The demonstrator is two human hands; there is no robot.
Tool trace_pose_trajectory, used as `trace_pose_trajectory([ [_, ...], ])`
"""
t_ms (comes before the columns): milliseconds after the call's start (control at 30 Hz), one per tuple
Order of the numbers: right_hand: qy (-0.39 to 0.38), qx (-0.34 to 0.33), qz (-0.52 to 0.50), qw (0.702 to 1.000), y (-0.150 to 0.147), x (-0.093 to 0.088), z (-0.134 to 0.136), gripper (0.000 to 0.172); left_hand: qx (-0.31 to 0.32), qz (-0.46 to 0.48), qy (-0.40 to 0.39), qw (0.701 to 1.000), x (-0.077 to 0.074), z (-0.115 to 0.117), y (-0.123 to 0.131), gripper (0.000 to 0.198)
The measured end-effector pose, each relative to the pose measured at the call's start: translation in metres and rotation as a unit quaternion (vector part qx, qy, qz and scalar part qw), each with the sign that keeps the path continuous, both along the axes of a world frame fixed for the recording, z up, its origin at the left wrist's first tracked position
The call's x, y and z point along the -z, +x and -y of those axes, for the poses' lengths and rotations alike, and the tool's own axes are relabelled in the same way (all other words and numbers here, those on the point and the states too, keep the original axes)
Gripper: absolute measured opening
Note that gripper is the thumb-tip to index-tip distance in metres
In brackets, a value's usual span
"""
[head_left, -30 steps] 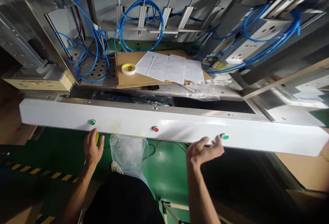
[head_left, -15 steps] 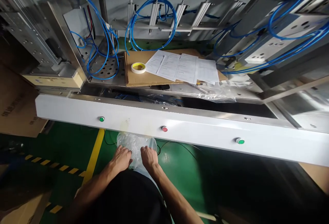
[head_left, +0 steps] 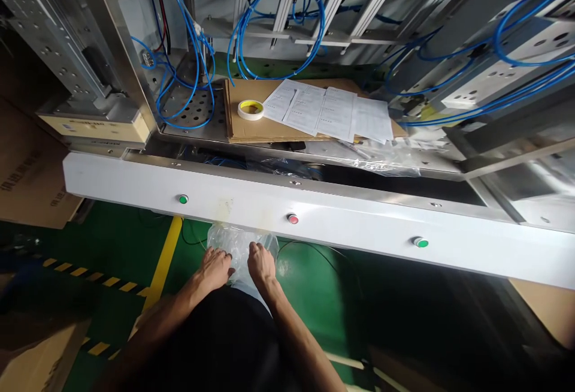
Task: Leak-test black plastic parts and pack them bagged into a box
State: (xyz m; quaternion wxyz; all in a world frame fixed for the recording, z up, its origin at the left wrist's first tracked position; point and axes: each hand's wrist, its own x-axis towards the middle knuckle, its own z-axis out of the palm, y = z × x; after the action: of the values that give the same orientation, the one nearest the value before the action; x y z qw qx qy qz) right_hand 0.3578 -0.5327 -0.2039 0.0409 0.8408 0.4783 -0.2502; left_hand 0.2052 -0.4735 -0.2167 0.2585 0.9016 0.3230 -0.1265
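A clear plastic bag [head_left: 239,248] hangs just below the edge of the white front panel [head_left: 350,222], in front of my body. On its left side my left hand [head_left: 216,269] has its fingers curled onto the plastic. My right hand [head_left: 261,263] is closed in a fist-like grip at the bag's right side. Both hands are a short way apart, with crumpled film between them. The lower part of the bag is hidden by my hands and dark clothing.
Green buttons [head_left: 421,242] and a red button [head_left: 293,219] sit on the panel. Behind it, a tape roll [head_left: 250,109] and printed sheets [head_left: 341,110] lie on cardboard [head_left: 238,131]. Coiled blue tubes [head_left: 238,38] hang above. Cardboard boxes [head_left: 36,170] stand at left.
The camera view has shifted slightly, so the machine appears a little higher and further right. Both hands stay on the plastic bag, slightly higher in the picture.
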Motion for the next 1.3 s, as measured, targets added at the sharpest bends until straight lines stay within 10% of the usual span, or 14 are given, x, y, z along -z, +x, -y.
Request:
trace_pose_trajectory([
  [600, 0.167, 0.072, -0.053, 0.982, 0.005, 0.003, 0.032, 0.042, 0.027, 0.137, 0.031, 0.99, 0.001, -0.005, 0.019, 0.021],
  [800, 0.083, -0.018, -0.107, 0.991, 0.006, -0.009, 0.036, 0.072, -0.035, 0.216, 0.085, 0.972, -0.01, -0.008, 0.011, 0.032],
  [1300, -0.008, 0.017, -0.029, 0.999, 0.018, -0.033, 0.015, 0.068, -0.073, 0.356, 0.119, 0.924, -0.052, -0.024, -0.004, 0.029],
])
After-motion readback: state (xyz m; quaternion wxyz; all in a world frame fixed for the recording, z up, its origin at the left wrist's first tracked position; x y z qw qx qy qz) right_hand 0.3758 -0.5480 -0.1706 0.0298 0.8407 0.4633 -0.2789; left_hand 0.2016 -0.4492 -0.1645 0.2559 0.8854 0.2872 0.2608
